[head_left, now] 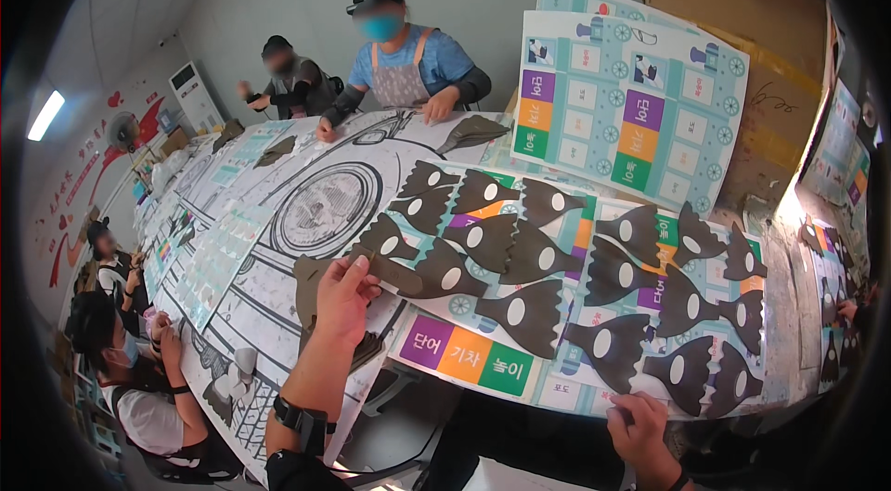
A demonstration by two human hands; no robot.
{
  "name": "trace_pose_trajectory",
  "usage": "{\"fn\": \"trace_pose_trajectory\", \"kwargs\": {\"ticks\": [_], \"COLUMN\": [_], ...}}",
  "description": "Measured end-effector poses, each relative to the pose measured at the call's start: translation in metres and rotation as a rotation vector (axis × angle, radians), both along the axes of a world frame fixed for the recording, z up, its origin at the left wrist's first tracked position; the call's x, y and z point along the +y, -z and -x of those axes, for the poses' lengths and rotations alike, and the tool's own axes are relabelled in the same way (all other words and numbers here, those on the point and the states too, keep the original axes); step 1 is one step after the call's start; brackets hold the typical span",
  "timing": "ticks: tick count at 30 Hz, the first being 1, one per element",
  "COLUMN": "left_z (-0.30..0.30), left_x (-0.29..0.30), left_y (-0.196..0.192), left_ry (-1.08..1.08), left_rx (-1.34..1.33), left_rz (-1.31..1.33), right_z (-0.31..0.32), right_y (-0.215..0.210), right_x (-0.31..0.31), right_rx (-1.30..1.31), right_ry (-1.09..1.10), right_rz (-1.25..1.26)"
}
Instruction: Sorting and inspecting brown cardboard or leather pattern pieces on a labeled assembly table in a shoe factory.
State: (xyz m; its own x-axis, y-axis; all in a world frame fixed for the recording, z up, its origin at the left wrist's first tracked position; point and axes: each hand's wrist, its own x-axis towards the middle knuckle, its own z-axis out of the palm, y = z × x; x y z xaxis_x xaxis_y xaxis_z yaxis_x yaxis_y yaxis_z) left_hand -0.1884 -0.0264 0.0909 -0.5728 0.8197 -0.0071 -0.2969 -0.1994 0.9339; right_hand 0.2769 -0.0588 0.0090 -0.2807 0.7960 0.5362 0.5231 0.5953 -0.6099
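My left hand (342,301) is closed on a dark brown flat cutout (397,277), pinched between thumb and fingers above the near table edge. A stack of similar dark pieces (308,279) lies beside that wrist, partly hidden by it. My right hand (639,431) is at the near edge of the colourful printed sheets (538,389), its fingers curled together; whatever they hold, if anything, is too small to make out. On the sheets lie several dark, bottle-shaped cutouts (534,252) with zigzag ends, each bearing a white oval (516,312).
A large white sheet with black line drawing (251,282) covers the table to the left. Printed cards (631,106) stand upright against a cardboard box (780,55) at the back right. Co-workers sit at the far side (408,64) and left side (148,389). Grey lumps (243,366) lie near the left edge.
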Motion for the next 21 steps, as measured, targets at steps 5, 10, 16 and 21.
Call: {"fn": "trace_pose_trajectory", "kwargs": {"ticks": [5,10,16,21], "left_z": [-0.003,-0.009,-0.019,-0.041], "left_x": [0.004,0.009,0.003,-0.013], "left_y": [0.007,0.017,0.022,0.032], "left_ry": [0.005,0.061,0.135,0.343], "left_rx": [-0.02,-0.027,-0.051,-0.029], "left_rz": [-0.011,-0.024,-0.043,-0.079], "right_z": [0.001,0.002,0.004,0.007], "right_y": [0.002,0.002,0.001,0.0], "right_x": [0.002,0.002,0.003,0.01], "right_rx": [-0.012,-0.015,-0.024,-0.012], "right_ry": [0.0,0.012,0.006,-0.036], "right_rz": [-0.03,-0.045,-0.038,-0.04]}}
